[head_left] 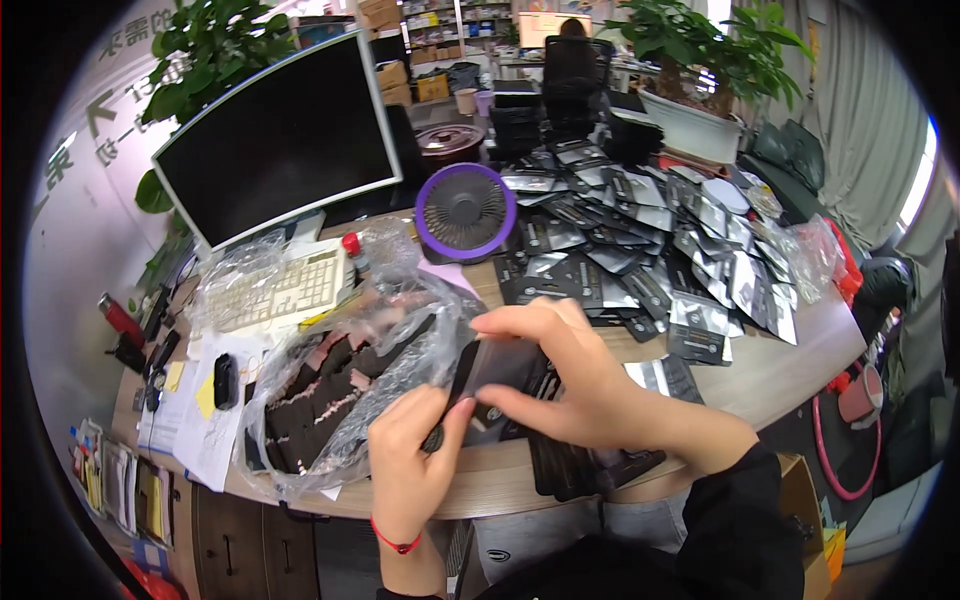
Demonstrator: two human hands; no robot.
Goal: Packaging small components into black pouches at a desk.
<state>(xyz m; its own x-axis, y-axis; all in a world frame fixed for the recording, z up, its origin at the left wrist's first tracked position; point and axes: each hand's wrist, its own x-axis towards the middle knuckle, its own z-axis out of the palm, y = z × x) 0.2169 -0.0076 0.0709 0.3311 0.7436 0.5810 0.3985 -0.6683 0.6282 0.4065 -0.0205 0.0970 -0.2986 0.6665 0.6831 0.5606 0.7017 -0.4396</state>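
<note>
Desk [760,375] scene, with the purple fan [465,212] as my landmark. My left hand [412,450], below and slightly left of the fan at the near desk edge, has its thumb and forefinger pressed together, pinching the lower left edge of a dark flat pouch [500,365]. My right hand [575,375], below and right of the fan, lies over the pouch with fingers held close together, curled onto its top edge, thumb beneath. The pouch sits between both hands, straight below the fan and just above the desk edge. Left of the pouch, touching my left hand, lies a clear plastic bag [345,385] holding dark pieces. Further pouches [640,240] lie heaped right of the fan. A keyboard [280,290] under plastic wrap sits left of the fan, a monitor [285,135] above the keyboard. A potted plant [700,60] stands far right of the fan.
</note>
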